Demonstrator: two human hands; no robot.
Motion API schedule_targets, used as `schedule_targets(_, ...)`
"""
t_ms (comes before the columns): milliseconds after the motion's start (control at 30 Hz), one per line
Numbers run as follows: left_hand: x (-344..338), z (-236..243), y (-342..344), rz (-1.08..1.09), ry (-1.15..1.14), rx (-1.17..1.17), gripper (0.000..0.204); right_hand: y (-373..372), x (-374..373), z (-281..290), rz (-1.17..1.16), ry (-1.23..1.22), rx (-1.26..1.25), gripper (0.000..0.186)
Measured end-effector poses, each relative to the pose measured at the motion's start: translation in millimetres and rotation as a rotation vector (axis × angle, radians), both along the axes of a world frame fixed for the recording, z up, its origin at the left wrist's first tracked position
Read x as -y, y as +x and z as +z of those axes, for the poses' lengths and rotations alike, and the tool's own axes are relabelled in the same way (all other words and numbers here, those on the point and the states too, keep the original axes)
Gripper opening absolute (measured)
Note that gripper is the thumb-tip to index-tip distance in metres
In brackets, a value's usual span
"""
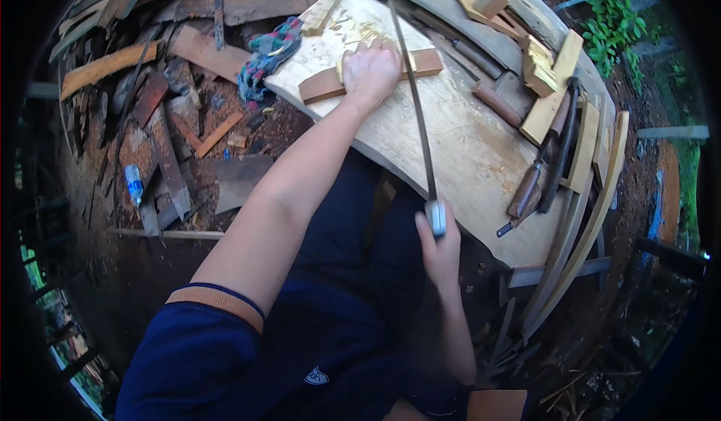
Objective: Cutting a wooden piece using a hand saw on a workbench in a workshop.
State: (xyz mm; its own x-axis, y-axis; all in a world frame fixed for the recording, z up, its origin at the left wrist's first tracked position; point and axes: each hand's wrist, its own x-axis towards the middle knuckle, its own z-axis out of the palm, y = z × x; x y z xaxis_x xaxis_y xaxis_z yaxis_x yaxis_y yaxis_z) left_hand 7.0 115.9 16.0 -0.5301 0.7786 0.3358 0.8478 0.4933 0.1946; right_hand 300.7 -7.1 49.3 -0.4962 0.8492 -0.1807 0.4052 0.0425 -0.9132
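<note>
My left hand [369, 66] presses down at the top of the workboard [481, 188], its fingers curled over a pale yellow wood piece [409, 62] that lies across a reddish-brown wooden strip [318, 85]. My right hand [437, 242] is wrapped round the light-coloured handle of a long, narrow blade [419, 117], perhaps a saw, which reaches up past the right side of my left hand, over the brown strip. Wood shavings are scattered on the board. A crumpled plaid cloth [264, 64] lies at the board's left edge.
Wood offcuts [105, 68] cover the ground at left, with a plastic bottle [134, 184]. Along the board's right side lie wooden-handled tools [503, 109], pale blocks [539, 68] and long curved strips [612, 169]. A leafy plant [608, 27] grows at upper right.
</note>
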Motion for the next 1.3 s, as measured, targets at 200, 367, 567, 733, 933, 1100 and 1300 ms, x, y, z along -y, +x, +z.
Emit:
schedule_targets(200,-0.1,-1.3,0.6,-0.032,0.045,-0.023,0.036,-9.3,-9.6,12.3,-0.001,-0.108,0.03,0.05)
schedule_targets(367,-9.1,2.9,14.2,-0.029,-0.036,0.04,0.036,-62.8,-59.6,4.1,-0.024,-0.041,-0.004,0.046)
schedule_targets(567,-4.4,6.8,5.8,-0.022,0.006,0.037,0.04,31.5,25.6,27.9,-0.028,-0.06,0.003,0.05)
schedule_targets(733,-18.2,11.3,-1.1,0.076,-0.057,0.168,0.042,21.6,5.0,14.8,-0.066,-0.147,0.016,0.049)
schedule_targets(933,-0.8,-1.7,-1.9,-0.043,0.053,-0.068,0.04,25.1,11.9,39.8,0.006,-0.139,0.074,0.05)
schedule_targets(1100,-2.2,7.1,2.6,-0.041,-0.022,-0.021,0.039,24.1,9.0,30.7,-0.02,-0.171,0.044,0.05)
schedule_targets(1300,-7.9,6.7,10.5,-0.065,-0.027,0.039,0.039,-58.2,-64.9,-1.8,0.003,-0.067,-0.023,0.047)
